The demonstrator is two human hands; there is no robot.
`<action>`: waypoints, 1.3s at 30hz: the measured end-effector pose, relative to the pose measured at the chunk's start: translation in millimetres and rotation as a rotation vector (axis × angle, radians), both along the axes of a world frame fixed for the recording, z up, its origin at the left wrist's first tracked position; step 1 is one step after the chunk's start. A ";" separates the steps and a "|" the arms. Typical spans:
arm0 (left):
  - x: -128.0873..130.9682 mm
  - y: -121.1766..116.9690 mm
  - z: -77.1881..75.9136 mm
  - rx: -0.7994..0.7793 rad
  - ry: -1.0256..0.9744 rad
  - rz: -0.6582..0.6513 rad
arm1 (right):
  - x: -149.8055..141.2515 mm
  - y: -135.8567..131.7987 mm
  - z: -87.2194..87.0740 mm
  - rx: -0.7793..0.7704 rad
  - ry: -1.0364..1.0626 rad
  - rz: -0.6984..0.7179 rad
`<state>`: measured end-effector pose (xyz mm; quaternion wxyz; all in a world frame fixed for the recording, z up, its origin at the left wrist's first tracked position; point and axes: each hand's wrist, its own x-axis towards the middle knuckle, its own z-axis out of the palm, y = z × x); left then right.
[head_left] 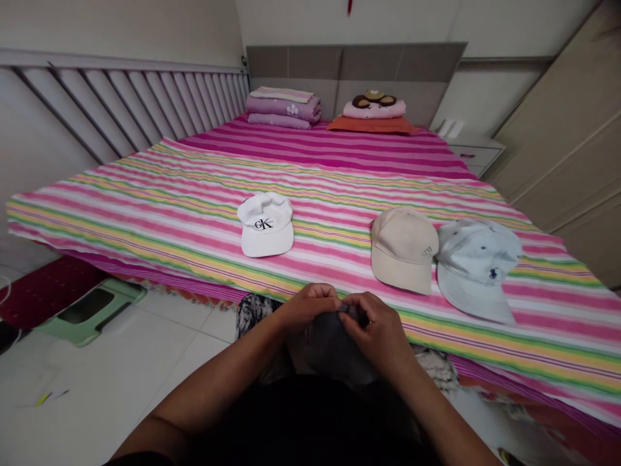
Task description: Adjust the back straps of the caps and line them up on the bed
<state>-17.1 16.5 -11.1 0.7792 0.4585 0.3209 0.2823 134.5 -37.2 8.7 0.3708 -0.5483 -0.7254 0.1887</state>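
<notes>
Close to my body, both hands pinch the upper edge of a dark grey cap (327, 346), which lies partly in shadow over my lap. My left hand (309, 307) has its fingers curled at the edge, and my right hand (376, 323) meets it there, thumb against forefinger. The fingertips nearly touch. On the bed ahead sits a white cap (266, 226) with black letters on its front. To the right, a beige cap (403, 249) stands beside a pale blue cap (478, 268) with a small dark emblem; their brims point toward me.
A striped sheet (160, 213) covers the near bed. Folded purple bedding (286, 109) and a pink pillow stack (371, 113) rest by the headboard (310, 61). White railing (126, 97) runs along the left. A green stool (92, 314) stands on the floor.
</notes>
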 end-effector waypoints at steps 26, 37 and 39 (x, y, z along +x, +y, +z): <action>8.1 -1.5 -1.1 -0.066 -0.132 -0.057 | 14.8 10.9 5.2 -0.521 1.122 0.022; 10.6 -2.4 -1.6 -0.067 -0.121 0.056 | 15.0 10.7 -4.8 -0.493 1.064 0.020; 10.2 -2.5 -1.5 -0.088 -0.091 0.085 | 15.9 10.4 -6.8 -0.504 1.005 0.001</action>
